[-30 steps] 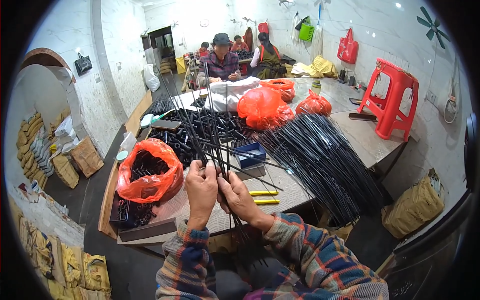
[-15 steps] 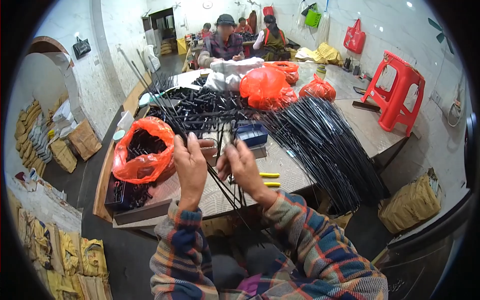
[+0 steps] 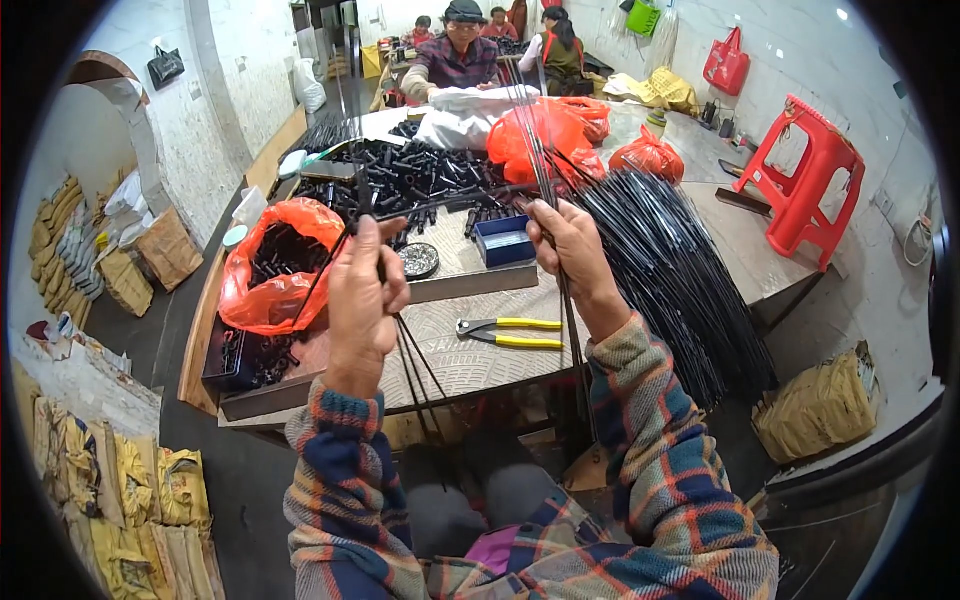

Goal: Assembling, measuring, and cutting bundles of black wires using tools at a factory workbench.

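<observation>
Now that my hands have moved apart, the thin black rods (image 3: 571,335) are split into 2 lots: L hand (image 3: 358,305) pinches one bunch (image 3: 363,190) nr the red bag (image 3: 262,312), R hand (image 3: 578,250) is closed round the other beside the big rod pile (image 3: 680,280). So they're sep., w/ pliers (image 3: 525,323) in full view on the table (image 3: 480,368) between.
</observation>
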The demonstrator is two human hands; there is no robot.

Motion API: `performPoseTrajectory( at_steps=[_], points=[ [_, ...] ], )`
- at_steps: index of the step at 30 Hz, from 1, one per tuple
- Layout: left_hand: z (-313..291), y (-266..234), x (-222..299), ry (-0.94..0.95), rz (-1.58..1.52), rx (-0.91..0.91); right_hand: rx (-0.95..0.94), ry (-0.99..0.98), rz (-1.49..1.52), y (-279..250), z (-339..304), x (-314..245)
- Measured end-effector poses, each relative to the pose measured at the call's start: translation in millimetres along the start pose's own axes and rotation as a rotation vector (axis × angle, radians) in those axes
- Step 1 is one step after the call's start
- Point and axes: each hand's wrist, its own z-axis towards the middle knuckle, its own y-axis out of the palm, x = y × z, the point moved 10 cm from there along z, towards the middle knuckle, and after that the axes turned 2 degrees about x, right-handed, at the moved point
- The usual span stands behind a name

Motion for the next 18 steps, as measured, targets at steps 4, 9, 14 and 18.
performPoseTrajectory(
  at_steps=[4, 9, 14, 18],
  points=[
    [3, -1, -11, -0.009, 0.005, -0.012, -0.011, -0.016, -0.149, 12, 6, -15],
    [-9, 3, -2, -0.065, -0.125, -0.020, 0.072, 0.016, -0.053, -33, 28, -27],
    [-14, -3, 17, -0.037, -0.193, -0.033, 0.192, -0.096, 0.063, -74, 30, -40],
    [-19, 12, 11, -0.074, -0.161, -0.060, 0.056, -0.074, -0.110, -36, 19, -45]
  ],
)
